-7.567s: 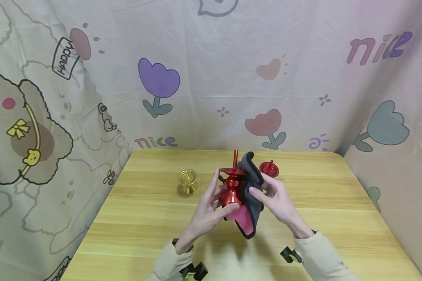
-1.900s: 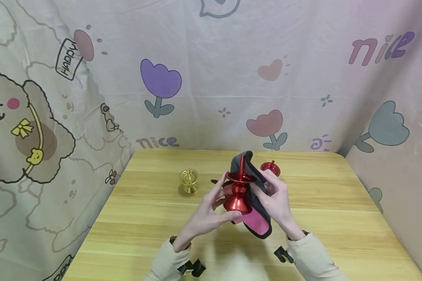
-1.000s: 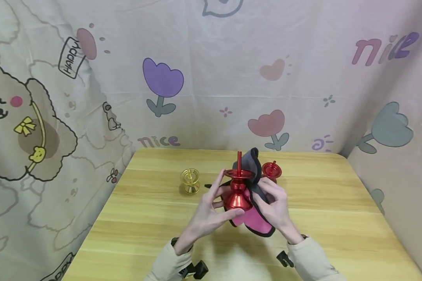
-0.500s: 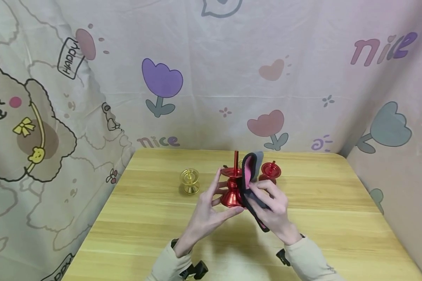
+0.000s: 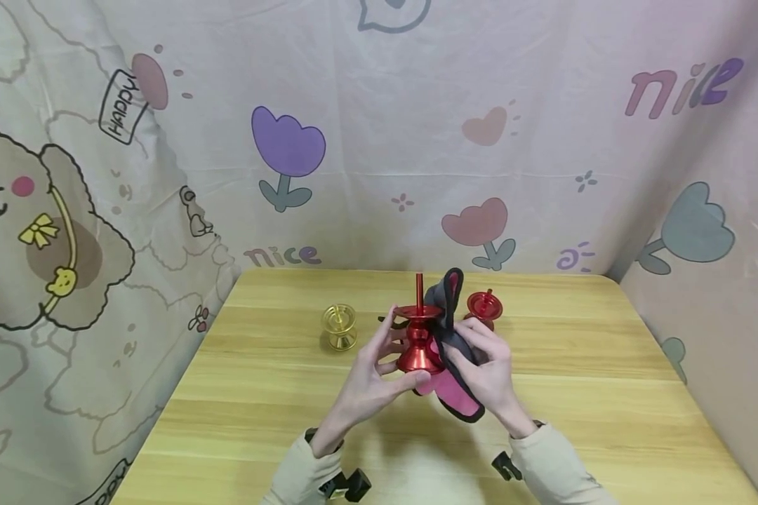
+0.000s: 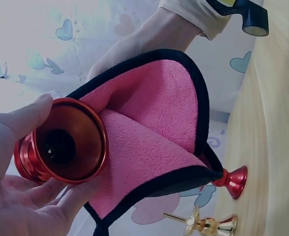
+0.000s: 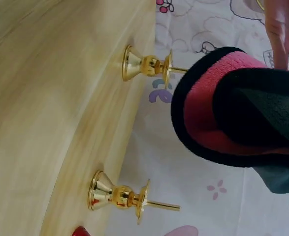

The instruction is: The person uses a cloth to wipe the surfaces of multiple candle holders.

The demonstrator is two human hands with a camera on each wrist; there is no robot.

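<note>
In the head view a red metal candle holder with an upright spike is gripped by the left hand, thumb at its base and fingers around its far side. The right hand pinches a pink and grey cloth with black edging against the holder's right side. From the left wrist, the holder's hollow base faces the camera, with the cloth's pink face beside it. The right wrist view shows the folded cloth; the right hand's fingers are mostly out of that frame.
A gold candle holder stands to the left on the wooden table. Another red one stands behind the right hand. The right wrist view shows a second gold holder. A printed curtain hangs behind the table.
Over the last second the held holder has shifted slightly left. The cloth has folded and swung at its right side, its pink lower flap showing again, as the right hand moved with it.
</note>
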